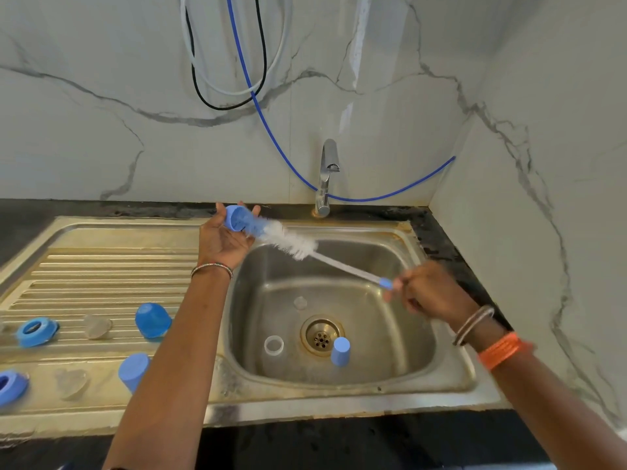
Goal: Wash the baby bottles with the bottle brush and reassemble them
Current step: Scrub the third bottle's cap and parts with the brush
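My left hand point(220, 240) holds a small blue bottle part point(240, 218) over the sink's back left corner. The white bristle head of the bottle brush point(291, 239) reaches into its open end. My right hand point(429, 293), blurred, grips the blue end of the brush handle over the right of the basin. In the sink point(390, 364) stand a blue cap point(340, 351) by the drain, a clear ring point(274, 345) and a small clear disc point(300, 302).
On the draining board point(101, 266) to the left lie two blue collar rings point(35, 331) point(10, 386), two clear teats point(96, 326) point(71, 383), a blue bottle point(152, 321) and a blue cap point(134, 371). The tap point(326, 178) stands behind the basin; hoses hang on the wall.
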A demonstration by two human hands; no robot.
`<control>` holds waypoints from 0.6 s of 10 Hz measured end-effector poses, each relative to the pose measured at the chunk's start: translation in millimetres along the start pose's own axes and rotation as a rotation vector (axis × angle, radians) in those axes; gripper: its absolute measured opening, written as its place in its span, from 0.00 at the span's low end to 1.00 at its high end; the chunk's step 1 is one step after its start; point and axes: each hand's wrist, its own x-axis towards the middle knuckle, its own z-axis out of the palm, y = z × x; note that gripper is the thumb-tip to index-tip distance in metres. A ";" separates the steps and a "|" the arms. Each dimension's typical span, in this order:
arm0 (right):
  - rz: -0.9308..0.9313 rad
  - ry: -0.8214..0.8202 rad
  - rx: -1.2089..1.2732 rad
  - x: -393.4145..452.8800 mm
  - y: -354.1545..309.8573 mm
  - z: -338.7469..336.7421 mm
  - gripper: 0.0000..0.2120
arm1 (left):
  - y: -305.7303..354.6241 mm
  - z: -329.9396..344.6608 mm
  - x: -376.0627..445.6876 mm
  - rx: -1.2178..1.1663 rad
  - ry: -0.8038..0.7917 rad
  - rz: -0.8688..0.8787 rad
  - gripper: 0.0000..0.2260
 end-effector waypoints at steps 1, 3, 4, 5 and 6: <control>0.270 -0.336 0.431 6.9 8.7 -2.5 0.15 | 1.1 5.4 -12.0 0.027 -0.076 0.005 0.16; -0.574 0.677 -0.622 1.1 21.3 12.3 0.12 | 3.6 6.1 -7.8 0.033 0.116 -0.001 0.16; -0.803 0.882 -0.740 -0.4 23.0 15.6 0.19 | 4.6 5.1 -2.2 0.127 0.181 -0.008 0.11; -0.787 0.975 -0.683 1.7 19.7 14.8 0.21 | 3.0 6.4 -0.9 0.104 0.183 -0.055 0.14; -0.688 0.932 -0.615 1.0 16.1 14.1 0.18 | -0.1 12.1 -2.3 0.033 0.192 -0.079 0.16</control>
